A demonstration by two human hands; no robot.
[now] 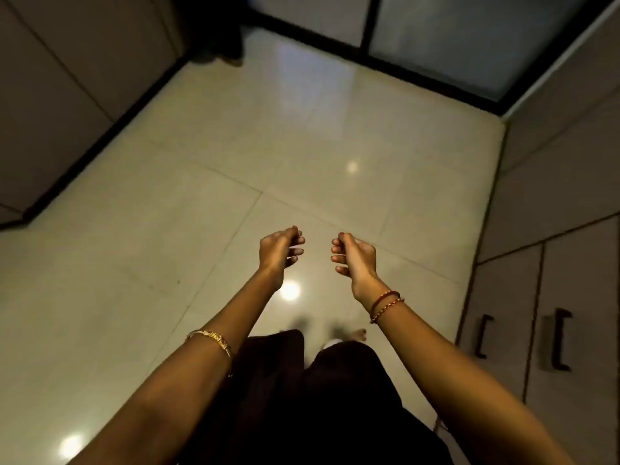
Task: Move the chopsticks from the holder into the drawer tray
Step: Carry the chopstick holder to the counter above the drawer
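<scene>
Above a glossy tiled floor [208, 182], we hold both arms out in the head view, hands side by side and apart. Our left hand [280, 251] has its fingers loosely curled toward the right one and holds nothing; our right hand [354, 255] mirrors it, fingers loosely curled and empty. We see no chopsticks, holder or drawer tray anywhere in this view, so we cannot tell where they are. A gold bangle [211, 338] circles our left forearm, and red bead bracelets [385, 303] sit at our right wrist. Dark clothing [318, 414] fills the bottom of the view between our arms. Cabinets [543, 330] with two dark handles stand at right, more cabinet fronts [67, 78] at left, and a dark-framed glass panel [453, 38] at top.
</scene>
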